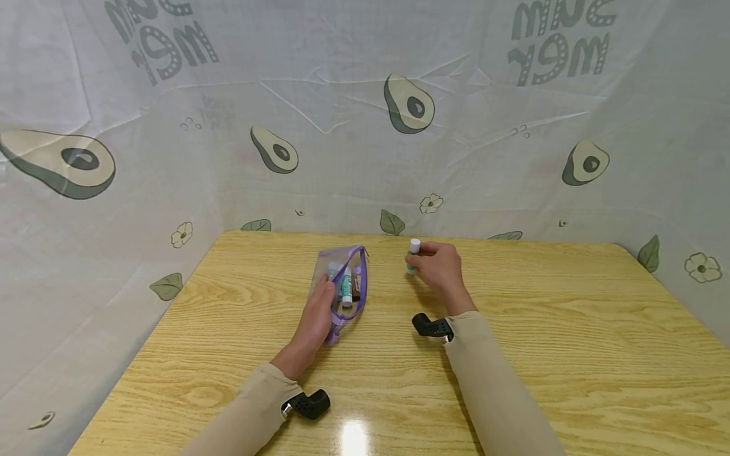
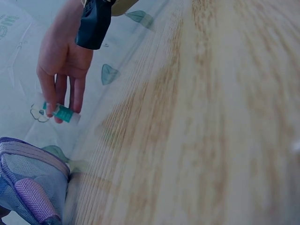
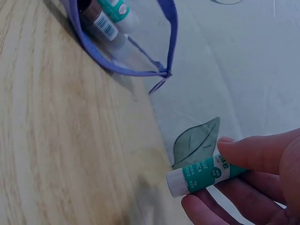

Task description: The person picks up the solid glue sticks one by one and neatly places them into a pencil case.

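Note:
My right hand [image 1: 441, 266] pinches a green glue stick [image 3: 206, 173] with white ends between thumb and fingers, upright above the table in the head view. Left of it, my left hand [image 1: 316, 313] holds a see-through mesh zip pouch [image 1: 325, 263] with purple edging by its near left side. The pouch's zipped mouth gapes to the right. Inside lie another green-and-white glue stick [image 1: 346, 288] and a dark brown tube with a barcode label [image 3: 100, 23]. In the left wrist view the left fingers are mostly out of sight.
The wooden table [image 1: 542, 316] runs back to a pale cloth [image 1: 342, 158] printed with avocados and leaves, which hangs behind and at both sides. A black wrist camera is worn on the left sleeve [image 1: 251, 405] and another on the right sleeve [image 1: 496, 386].

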A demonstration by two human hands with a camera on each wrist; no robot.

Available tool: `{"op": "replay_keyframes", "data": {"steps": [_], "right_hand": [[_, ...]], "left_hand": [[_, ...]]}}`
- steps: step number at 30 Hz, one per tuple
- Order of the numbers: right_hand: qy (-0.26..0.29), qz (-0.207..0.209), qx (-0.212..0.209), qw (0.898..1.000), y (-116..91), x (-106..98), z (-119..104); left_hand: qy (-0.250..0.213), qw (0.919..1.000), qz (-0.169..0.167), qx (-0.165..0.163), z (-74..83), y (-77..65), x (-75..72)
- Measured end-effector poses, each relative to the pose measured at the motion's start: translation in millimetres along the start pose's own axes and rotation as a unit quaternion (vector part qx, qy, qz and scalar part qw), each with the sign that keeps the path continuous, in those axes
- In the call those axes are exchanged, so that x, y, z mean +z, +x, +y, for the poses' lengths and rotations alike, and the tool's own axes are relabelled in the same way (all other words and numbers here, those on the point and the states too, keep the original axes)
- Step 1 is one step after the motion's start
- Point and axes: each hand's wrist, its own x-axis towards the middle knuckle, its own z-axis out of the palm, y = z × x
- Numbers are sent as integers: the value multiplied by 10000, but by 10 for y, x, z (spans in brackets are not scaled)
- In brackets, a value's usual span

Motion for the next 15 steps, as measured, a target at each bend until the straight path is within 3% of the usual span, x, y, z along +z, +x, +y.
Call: {"op": "replay_keyframes", "data": {"steps": [15], "right_hand": [[70, 115, -785, 9968, -114, -53, -310]], "left_hand": [[-21, 10000, -68, 50, -20, 1, 0]]}}
